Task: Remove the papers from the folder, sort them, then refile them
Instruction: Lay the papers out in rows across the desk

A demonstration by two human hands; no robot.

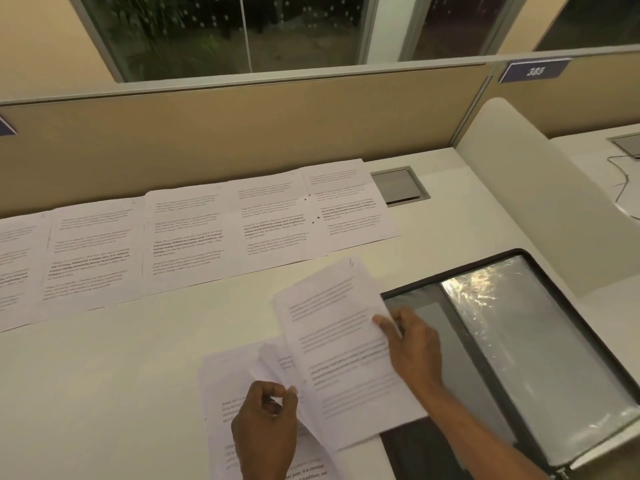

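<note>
Head view: my right hand (412,344) pinches the top sheet (339,341) by its edge; my left hand (266,427) seems to pinch a corner of the stack (225,386). Folder (526,358) lies open just right of my right fingers (381,322). Peel one sheet only, stack pinned.

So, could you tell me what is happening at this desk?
A person is sorting papers. The right hand holds a sheet by its edge above a loose pile, where the left hand pinches another page. More sheets lie in a row at the back of the desk, and the open folder sits at the right.
</note>
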